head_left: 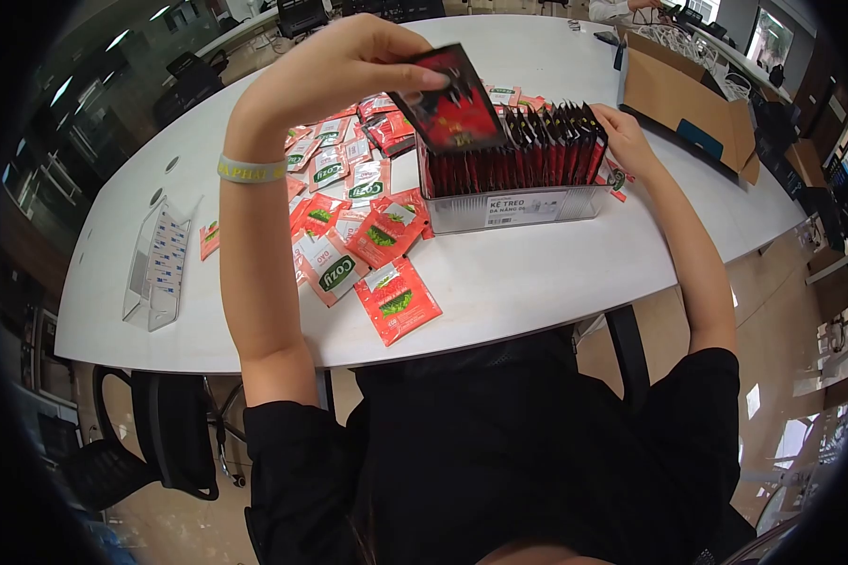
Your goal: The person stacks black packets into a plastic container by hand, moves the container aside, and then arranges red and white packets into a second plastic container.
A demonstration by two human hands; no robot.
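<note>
Pinched in my left hand (382, 58) is a black-and-red sachet (454, 108), tilted over the left part of a clear plastic box (452, 215). Dark red sachets (546, 151) stand upright in a tight row inside the box, which has a white label on its front. My right hand (627, 143) is wrapped round the box's right end, some of its fingertips hidden behind it. Left of the box, many pink and white Cozy sachets (336, 270) lie in a loose, overlapping pile.
A clear tray (165, 268) with a patterned sheet lies at the table's left. At the back right is an open cardboard box (674, 99) with cables beside it. Office chairs (174, 424) stand at the near left edge. A person's hand (643, 5) shows at the far back.
</note>
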